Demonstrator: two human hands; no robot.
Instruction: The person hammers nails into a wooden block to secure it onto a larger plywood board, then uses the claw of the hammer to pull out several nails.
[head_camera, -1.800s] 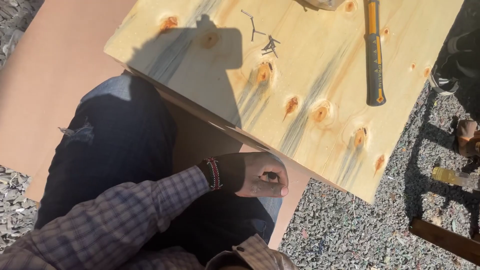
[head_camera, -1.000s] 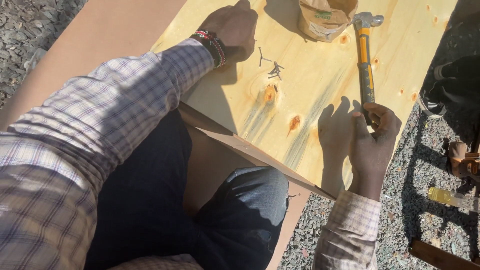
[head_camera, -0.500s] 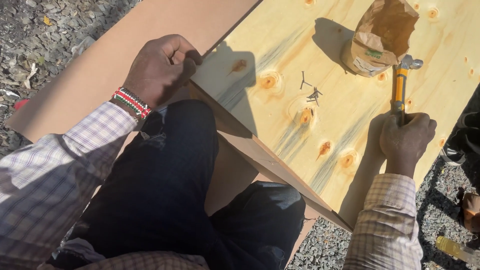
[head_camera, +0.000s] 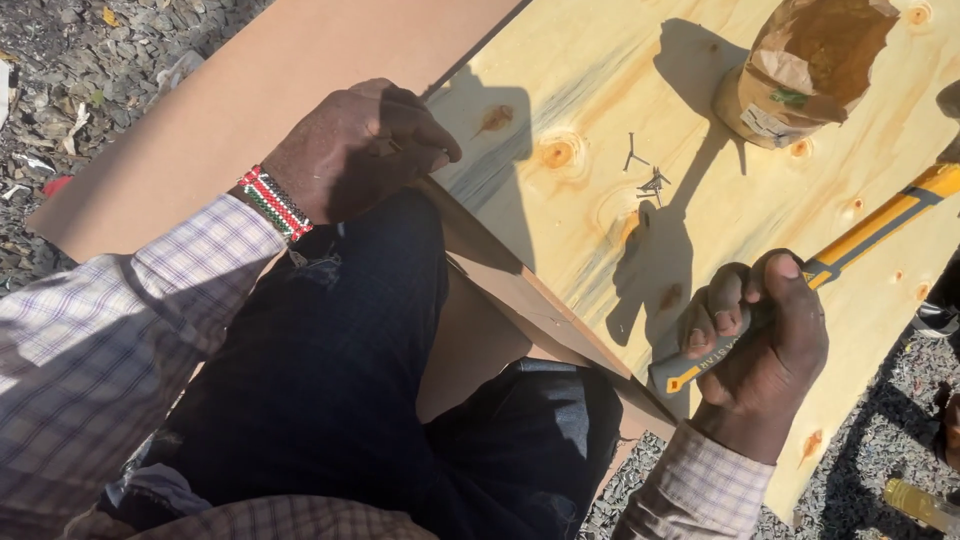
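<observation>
My right hand (head_camera: 757, 352) is closed around the grey grip of a hammer (head_camera: 860, 233) with a yellow handle that slants up to the right over a pale plywood sheet (head_camera: 740, 200). My left hand (head_camera: 355, 150) rests curled on the near corner of the plywood, above my knee, with fingers pinched; whatever it holds is hidden. A few loose nails (head_camera: 645, 170) lie on the plywood between my hands. A crumpled brown paper bag (head_camera: 805, 65) stands further back on the sheet.
A brown board (head_camera: 250, 90) lies under the plywood and runs off to the left. My legs in dark trousers (head_camera: 340, 370) are tucked against the plywood edge. Grey gravel (head_camera: 70, 60) surrounds everything. A yellowish object (head_camera: 920, 503) lies on the gravel at lower right.
My right hand has lifted the hammer by its handle and drawn it toward me. My left hand stays at the plywood corner. The view has shifted slightly.
</observation>
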